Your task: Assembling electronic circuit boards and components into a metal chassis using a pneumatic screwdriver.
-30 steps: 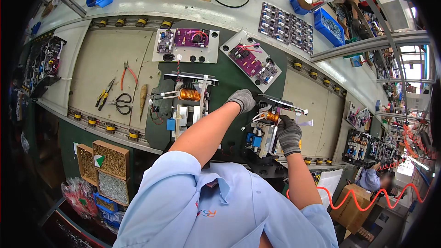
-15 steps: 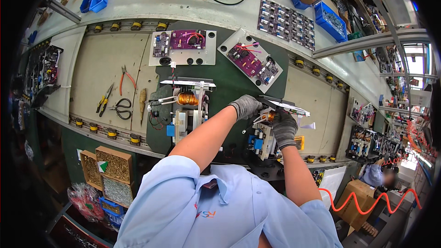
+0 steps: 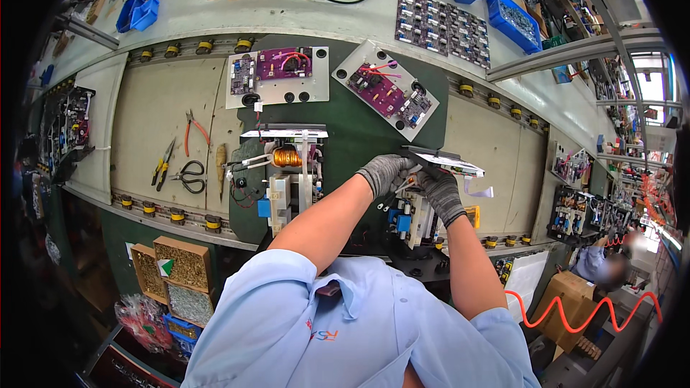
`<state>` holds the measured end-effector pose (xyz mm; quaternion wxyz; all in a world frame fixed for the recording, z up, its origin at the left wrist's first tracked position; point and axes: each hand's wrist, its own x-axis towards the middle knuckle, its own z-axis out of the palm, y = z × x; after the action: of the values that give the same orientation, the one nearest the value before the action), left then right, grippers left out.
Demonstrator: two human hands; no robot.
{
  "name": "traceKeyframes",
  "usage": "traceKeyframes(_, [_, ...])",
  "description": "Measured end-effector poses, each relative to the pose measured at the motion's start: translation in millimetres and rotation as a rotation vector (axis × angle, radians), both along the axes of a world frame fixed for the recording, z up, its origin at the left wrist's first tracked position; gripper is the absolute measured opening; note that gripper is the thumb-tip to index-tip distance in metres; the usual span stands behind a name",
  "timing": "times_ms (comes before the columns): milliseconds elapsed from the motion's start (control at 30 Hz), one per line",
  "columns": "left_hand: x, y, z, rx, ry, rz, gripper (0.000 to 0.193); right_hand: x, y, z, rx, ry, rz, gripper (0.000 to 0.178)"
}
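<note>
Both gloved hands are on the right-hand unit, an open electronics assembly (image 3: pixel 404 220) with blue parts, standing at the near right of the green board (image 3: pixel 352 136). Left hand (image 3: pixel 388 174): fingers curled in at the left end of the dark-edged panel (image 3: pixel 453 163) at the unit's far edge; can't tell if it grips, fingertips hidden. Right hand (image 3: pixel 440 192): bent just under the same panel, fingers reaching into the unit; can't tell what, if anything, it's gripping. White ribbon cable (image 3: pixel 477 189) hangs off the panel, right of that hand.

Second unit (image 3: pixel 277 194), copper coil (image 3: pixel 287 156) showing, sits left of the left forearm. Beyond: two metal plates (image 3: pixel 316 90) with purple boards (image 3: pixel 284 65), left one roughly square-on, right one angled. Red-handled pliers (image 3: pixel 189 134), yellow-and-black pliers (image 3: pixel 163 169) and black-handled scissors (image 3: pixel 191 178) lie on the counter (image 3: pixel 136 108), left.
</note>
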<state>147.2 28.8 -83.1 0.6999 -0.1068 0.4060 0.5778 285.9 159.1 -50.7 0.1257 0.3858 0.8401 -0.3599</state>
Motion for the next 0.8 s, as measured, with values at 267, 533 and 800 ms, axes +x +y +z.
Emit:
traceKeyframes(267, [-3.4,12.2,-4.0,-0.143,0.395,-0.139,0.017,2.5,-23.2,15.9,-0.280,0.242,-0.347,0.024])
traceKeyframes(533, [7.0,11.4,-0.4,-0.231,0.565,-0.164,0.019,42.5,-18.4,24.2,-0.652,0.603,-0.547,0.047])
traceKeyframes(800, [14.8,1.0,-6.2,-0.304,0.850,-0.227,0.021,35.8,-8.6,14.8,0.413,0.160,-0.017,0.038])
